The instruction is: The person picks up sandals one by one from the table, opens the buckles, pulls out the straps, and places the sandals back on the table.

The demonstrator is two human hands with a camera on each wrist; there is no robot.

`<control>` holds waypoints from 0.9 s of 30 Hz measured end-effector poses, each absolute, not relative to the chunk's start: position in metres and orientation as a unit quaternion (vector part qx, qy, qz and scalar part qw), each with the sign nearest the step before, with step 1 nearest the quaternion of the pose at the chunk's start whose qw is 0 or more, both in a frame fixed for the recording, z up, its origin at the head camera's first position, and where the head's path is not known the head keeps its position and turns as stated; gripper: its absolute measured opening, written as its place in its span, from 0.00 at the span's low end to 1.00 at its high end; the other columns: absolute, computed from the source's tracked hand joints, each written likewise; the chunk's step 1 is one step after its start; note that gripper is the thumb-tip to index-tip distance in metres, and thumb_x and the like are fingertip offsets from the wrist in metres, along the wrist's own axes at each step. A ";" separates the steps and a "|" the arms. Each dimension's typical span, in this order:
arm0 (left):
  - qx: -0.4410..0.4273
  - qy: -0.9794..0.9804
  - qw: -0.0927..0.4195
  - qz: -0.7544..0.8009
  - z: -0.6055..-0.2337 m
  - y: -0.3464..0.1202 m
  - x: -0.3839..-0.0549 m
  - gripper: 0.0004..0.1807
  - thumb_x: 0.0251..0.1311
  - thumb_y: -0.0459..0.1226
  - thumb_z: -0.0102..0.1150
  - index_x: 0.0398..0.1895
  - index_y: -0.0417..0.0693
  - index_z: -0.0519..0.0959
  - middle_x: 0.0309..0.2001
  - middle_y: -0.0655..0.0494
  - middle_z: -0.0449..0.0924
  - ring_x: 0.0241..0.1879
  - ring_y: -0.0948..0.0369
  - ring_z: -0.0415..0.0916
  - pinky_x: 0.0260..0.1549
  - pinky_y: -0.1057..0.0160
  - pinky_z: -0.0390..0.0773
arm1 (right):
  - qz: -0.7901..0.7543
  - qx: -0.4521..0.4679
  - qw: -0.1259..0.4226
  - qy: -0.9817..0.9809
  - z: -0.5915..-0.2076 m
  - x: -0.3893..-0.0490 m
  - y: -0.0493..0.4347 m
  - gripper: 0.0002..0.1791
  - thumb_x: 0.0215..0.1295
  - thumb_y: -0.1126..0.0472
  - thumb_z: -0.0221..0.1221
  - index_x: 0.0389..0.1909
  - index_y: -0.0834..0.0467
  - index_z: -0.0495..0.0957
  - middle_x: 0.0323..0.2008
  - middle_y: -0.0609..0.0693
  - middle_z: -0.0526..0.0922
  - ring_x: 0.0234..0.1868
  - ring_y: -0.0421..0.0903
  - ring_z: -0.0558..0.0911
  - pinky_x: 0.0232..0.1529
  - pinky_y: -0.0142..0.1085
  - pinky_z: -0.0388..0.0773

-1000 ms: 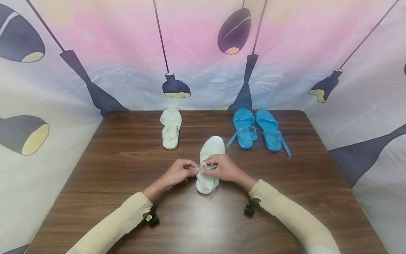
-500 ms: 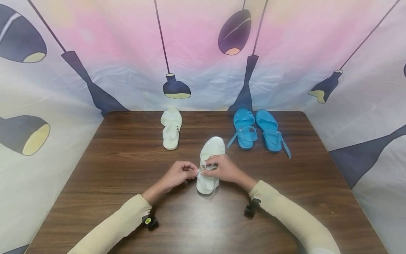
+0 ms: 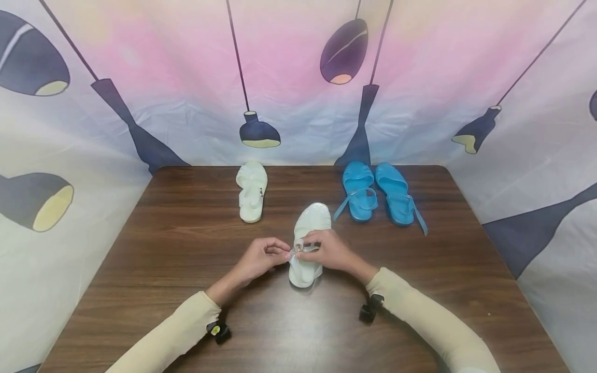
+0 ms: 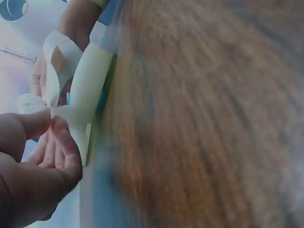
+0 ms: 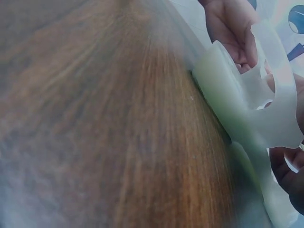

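A white jelly sandal (image 3: 313, 217) lies sole down on the wooden table, toe pointing away from me. At its left side, my left hand (image 3: 261, 257) pinches the ankle strap close to a small metal buckle (image 3: 298, 248). My right hand (image 3: 332, 249) reaches over from the other side, thumb and fingers pinching the strap at the buckle. In the left wrist view, the left thumb and forefinger meet on the strap beside the sandal's pale sole (image 4: 90, 80). The looped heel strap (image 5: 282, 71) stands up in the right wrist view and partly covers the right fingers.
A second white sandal (image 3: 252, 207), its buckle on the right side, lies at the back left of the table (image 3: 196, 207). Two blue sandals with loose straps, one left (image 3: 359, 178) and one right (image 3: 393, 181), lie at the back right. A printed cloth backdrop (image 3: 298, 124) rises behind.
The left wrist has drawn back slightly toward me while its fingers stay at the buckle. The right hand and the sandals keep their places; the head view has tilted a little.
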State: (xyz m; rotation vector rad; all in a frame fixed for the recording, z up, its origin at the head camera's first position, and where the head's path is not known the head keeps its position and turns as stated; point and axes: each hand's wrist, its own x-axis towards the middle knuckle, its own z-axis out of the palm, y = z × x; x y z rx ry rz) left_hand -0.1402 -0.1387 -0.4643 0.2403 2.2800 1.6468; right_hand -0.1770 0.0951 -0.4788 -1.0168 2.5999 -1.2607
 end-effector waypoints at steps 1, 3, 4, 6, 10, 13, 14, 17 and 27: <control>0.081 0.801 0.161 0.571 -0.464 -0.139 -0.139 0.10 0.64 0.36 0.68 0.44 0.37 0.85 0.35 0.51 0.87 0.33 0.58 0.81 0.28 0.64 0.80 | -0.412 -0.329 0.040 0.849 -0.479 -0.177 0.095 0.14 0.59 0.53 0.74 0.44 0.54 0.90 0.39 0.43 0.89 0.40 0.36 0.84 0.44 0.32 0.82; 0.075 0.808 0.164 0.560 -0.463 -0.139 -0.136 0.10 0.64 0.37 0.68 0.42 0.38 0.85 0.34 0.51 0.86 0.31 0.57 0.80 0.27 0.63 0.79 | -0.413 -0.323 0.043 0.850 -0.480 -0.176 0.096 0.15 0.59 0.53 0.74 0.45 0.54 0.90 0.40 0.43 0.90 0.41 0.36 0.84 0.44 0.31 0.82; 0.072 0.811 0.165 0.557 -0.463 -0.138 -0.135 0.10 0.64 0.37 0.68 0.42 0.38 0.86 0.34 0.51 0.86 0.31 0.57 0.80 0.27 0.63 0.79 | -0.413 -0.322 0.044 0.851 -0.480 -0.175 0.096 0.15 0.59 0.53 0.74 0.45 0.54 0.90 0.40 0.43 0.90 0.41 0.36 0.84 0.44 0.31 0.82; 0.069 0.814 0.163 0.554 -0.462 -0.137 -0.133 0.10 0.64 0.38 0.68 0.41 0.38 0.86 0.34 0.50 0.87 0.30 0.58 0.80 0.26 0.64 0.78 | -0.417 -0.321 0.045 0.849 -0.480 -0.175 0.096 0.15 0.60 0.52 0.74 0.45 0.54 0.90 0.41 0.44 0.90 0.41 0.37 0.85 0.44 0.32 0.82; 0.075 0.808 0.149 0.564 -0.462 -0.136 -0.131 0.11 0.63 0.37 0.69 0.40 0.35 0.86 0.35 0.47 0.87 0.30 0.58 0.80 0.24 0.65 0.78 | -0.421 -0.322 0.043 0.847 -0.481 -0.175 0.096 0.16 0.60 0.51 0.74 0.45 0.54 0.90 0.41 0.44 0.90 0.41 0.36 0.85 0.44 0.32 0.82; 0.085 0.804 0.133 0.573 -0.463 -0.136 -0.130 0.10 0.62 0.35 0.70 0.39 0.34 0.87 0.35 0.46 0.88 0.31 0.59 0.82 0.24 0.66 0.78 | -0.417 -0.325 0.039 0.848 -0.481 -0.175 0.096 0.15 0.60 0.52 0.74 0.45 0.55 0.90 0.39 0.44 0.90 0.40 0.36 0.85 0.42 0.31 0.82; 0.089 0.802 0.129 0.576 -0.463 -0.135 -0.130 0.09 0.62 0.34 0.70 0.39 0.34 0.87 0.35 0.46 0.88 0.31 0.60 0.82 0.24 0.66 0.78 | -0.415 -0.326 0.039 0.848 -0.481 -0.176 0.095 0.15 0.59 0.52 0.74 0.44 0.55 0.90 0.39 0.44 0.90 0.40 0.35 0.84 0.42 0.31 0.82; 0.096 0.799 0.122 0.581 -0.465 -0.135 -0.131 0.09 0.61 0.34 0.70 0.39 0.35 0.88 0.35 0.46 0.88 0.31 0.63 0.82 0.25 0.67 0.79 | -0.417 -0.324 0.039 0.848 -0.480 -0.176 0.094 0.15 0.59 0.53 0.75 0.44 0.56 0.90 0.39 0.45 0.90 0.39 0.35 0.84 0.42 0.30 0.82; 0.105 0.792 0.138 0.586 -0.467 -0.139 -0.134 0.10 0.62 0.35 0.70 0.42 0.36 0.88 0.38 0.45 0.89 0.31 0.59 0.80 0.22 0.66 0.77 | -0.418 -0.301 0.056 0.855 -0.477 -0.176 0.092 0.16 0.58 0.54 0.75 0.44 0.57 0.90 0.41 0.46 0.90 0.40 0.36 0.84 0.42 0.29 0.81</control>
